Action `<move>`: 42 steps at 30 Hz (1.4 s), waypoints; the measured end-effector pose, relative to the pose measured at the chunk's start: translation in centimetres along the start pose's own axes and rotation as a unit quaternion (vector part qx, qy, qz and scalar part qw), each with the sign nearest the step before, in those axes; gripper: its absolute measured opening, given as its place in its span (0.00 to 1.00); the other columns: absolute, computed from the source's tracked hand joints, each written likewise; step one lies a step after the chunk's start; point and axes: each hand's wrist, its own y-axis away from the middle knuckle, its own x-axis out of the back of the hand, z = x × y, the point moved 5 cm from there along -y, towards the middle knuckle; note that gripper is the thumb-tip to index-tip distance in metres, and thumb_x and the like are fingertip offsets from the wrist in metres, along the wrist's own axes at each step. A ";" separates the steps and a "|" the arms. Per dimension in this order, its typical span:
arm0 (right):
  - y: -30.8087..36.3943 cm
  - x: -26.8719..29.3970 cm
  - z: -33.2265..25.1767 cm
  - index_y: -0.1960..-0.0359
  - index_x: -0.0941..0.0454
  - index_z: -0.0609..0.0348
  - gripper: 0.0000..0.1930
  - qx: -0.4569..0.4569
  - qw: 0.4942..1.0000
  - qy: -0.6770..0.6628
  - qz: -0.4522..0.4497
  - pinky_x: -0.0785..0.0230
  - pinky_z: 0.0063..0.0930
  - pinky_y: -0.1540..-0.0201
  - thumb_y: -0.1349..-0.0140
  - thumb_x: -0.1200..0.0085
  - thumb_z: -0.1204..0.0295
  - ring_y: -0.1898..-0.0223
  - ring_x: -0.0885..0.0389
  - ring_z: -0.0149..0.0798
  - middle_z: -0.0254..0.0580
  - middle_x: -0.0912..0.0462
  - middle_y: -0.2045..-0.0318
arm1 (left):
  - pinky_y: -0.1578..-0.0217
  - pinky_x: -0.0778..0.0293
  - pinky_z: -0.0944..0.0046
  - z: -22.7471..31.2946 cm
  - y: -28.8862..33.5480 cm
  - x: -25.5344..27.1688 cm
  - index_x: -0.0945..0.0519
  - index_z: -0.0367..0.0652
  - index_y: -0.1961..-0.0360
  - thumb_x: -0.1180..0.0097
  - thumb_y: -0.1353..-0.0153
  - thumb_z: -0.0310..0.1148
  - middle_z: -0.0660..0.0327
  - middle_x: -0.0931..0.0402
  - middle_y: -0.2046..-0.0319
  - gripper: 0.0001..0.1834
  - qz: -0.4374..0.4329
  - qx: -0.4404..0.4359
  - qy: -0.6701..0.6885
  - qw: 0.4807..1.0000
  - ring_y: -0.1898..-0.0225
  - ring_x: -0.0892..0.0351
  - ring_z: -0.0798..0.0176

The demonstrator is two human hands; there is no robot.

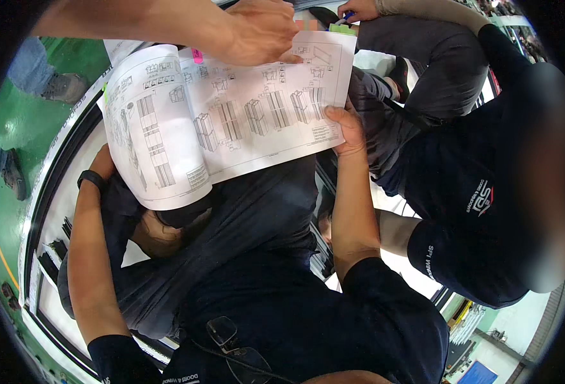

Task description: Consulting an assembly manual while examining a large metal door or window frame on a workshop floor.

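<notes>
A large booklet of technical line drawings lies spread above my lap, its left page curling down. My right hand grips the lower right edge, thumb on top of the page. At the left edge, my left hand, with a black band on its wrist, reaches behind the curled page; its fingers are hidden. From the top, another person's hand rests over the upper page, a finger extended onto a drawing. A pink tab and green tabs mark page edges.
Close on my right sits a co-worker in a dark shirt. At the top, a hand holds a blue pen. A long black-and-white frame curves along the left. Beyond it, shoes stand on green floor.
</notes>
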 end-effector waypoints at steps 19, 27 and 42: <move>-0.1 0.3 0.6 0.34 0.35 0.63 0.37 -0.011 1.000 0.003 -0.003 0.29 0.37 0.40 0.50 0.39 0.79 0.45 0.21 0.47 0.51 0.22 0.44 | 0.55 0.26 0.68 -2.7 -0.1 -0.2 0.22 0.31 0.47 0.54 0.30 0.42 0.54 0.17 0.54 0.24 0.030 0.109 0.274 0.955 0.57 0.19 0.65; 0.0 0.0 0.2 0.37 0.32 0.65 0.35 -0.004 1.000 -0.006 0.017 0.25 0.37 0.45 0.51 0.39 0.79 0.50 0.19 0.47 0.54 0.20 0.49 | 0.50 0.27 0.65 -1.2 0.0 0.0 0.23 0.33 0.44 0.54 0.29 0.42 0.55 0.18 0.51 0.24 0.010 0.072 0.184 0.980 0.54 0.20 0.65; -0.2 0.3 0.4 0.35 0.35 0.64 0.36 -0.018 1.000 0.009 -0.007 0.27 0.38 0.41 0.49 0.39 0.79 0.46 0.20 0.48 0.52 0.22 0.44 | 0.48 0.28 0.66 -1.7 0.2 -0.1 0.25 0.32 0.42 0.53 0.29 0.41 0.54 0.19 0.48 0.24 0.008 0.089 0.229 0.969 0.53 0.20 0.64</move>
